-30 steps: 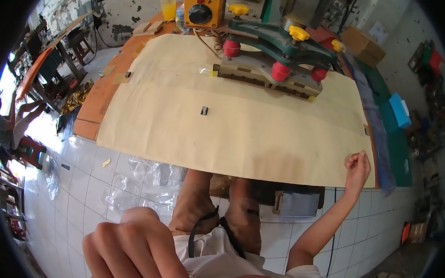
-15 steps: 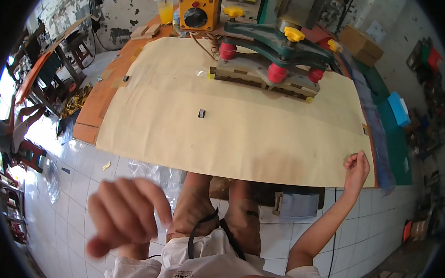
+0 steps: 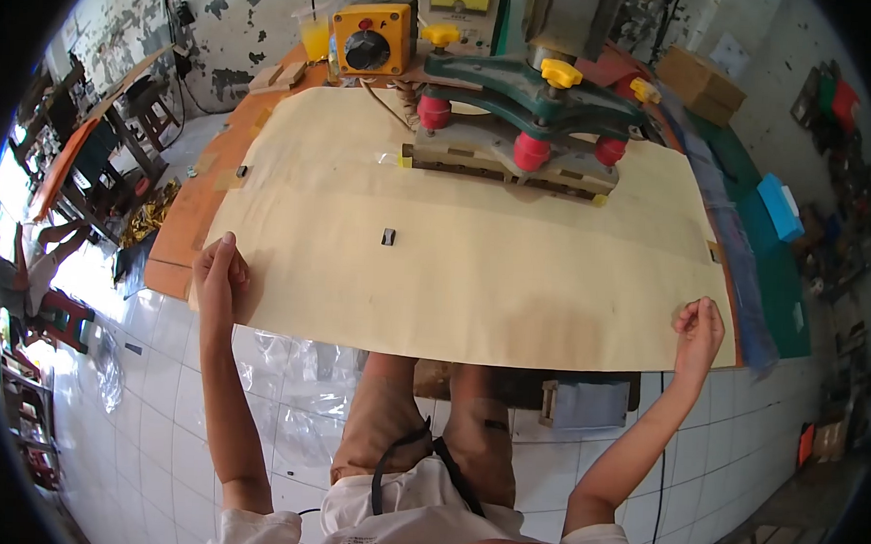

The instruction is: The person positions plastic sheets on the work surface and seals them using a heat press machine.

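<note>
A large pale yellow sheet lies over the worktable, its front edge near my legs. My left hand is at its front left corner, fingers curled and thumb on top. My right hand rests over the front right corner with its fingers curled in. What either hand holds, if anything, is hidden by the fingers. A small dark clip-like piece lies on the sheet left of centre. Toward the back, a green press head with yellow knobs and red spacers stands over a long metal block.
A yellow control box and a cup of orange drink stand at the back left. A cardboard box and a blue box are on the right. Clear plastic lies on the tiled floor. Another person sits far left.
My left hand has gone from a raised position near the camera to the sheet's front left corner. My right hand stays in place. The view has shifted slightly.
</note>
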Available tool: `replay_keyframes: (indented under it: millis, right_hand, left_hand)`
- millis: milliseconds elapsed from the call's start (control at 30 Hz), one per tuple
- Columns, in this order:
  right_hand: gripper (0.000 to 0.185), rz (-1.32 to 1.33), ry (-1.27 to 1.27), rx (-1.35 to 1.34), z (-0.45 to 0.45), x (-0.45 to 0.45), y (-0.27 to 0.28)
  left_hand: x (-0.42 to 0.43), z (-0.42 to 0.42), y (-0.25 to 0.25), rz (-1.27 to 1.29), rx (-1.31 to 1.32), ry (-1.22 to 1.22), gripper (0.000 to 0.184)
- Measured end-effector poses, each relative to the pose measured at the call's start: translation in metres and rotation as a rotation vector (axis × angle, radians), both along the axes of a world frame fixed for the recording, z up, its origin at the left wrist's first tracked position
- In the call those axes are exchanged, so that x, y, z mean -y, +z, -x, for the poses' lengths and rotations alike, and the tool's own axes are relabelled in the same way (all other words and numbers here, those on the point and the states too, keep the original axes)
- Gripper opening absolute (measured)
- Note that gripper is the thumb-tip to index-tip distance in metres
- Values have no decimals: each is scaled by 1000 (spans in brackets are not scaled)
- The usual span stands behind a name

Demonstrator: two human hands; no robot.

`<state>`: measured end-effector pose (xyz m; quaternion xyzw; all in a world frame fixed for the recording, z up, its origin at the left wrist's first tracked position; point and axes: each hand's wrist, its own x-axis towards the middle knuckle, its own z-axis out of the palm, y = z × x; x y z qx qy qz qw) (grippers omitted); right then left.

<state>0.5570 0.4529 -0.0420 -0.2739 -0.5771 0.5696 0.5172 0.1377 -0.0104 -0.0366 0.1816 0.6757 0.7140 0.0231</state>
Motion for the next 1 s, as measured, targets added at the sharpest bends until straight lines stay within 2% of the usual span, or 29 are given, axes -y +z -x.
replay_keyframes:
  millis: [333, 1000]
  right_hand:
    - [12, -27, 12, 48, -1, 2, 3]
    - [13, -23, 39, 42, 0, 3, 2]
  left_hand:
    - [5, 2, -10, 40, -40, -21, 41]
    - [9, 2, -14, -12, -24, -69, 40]
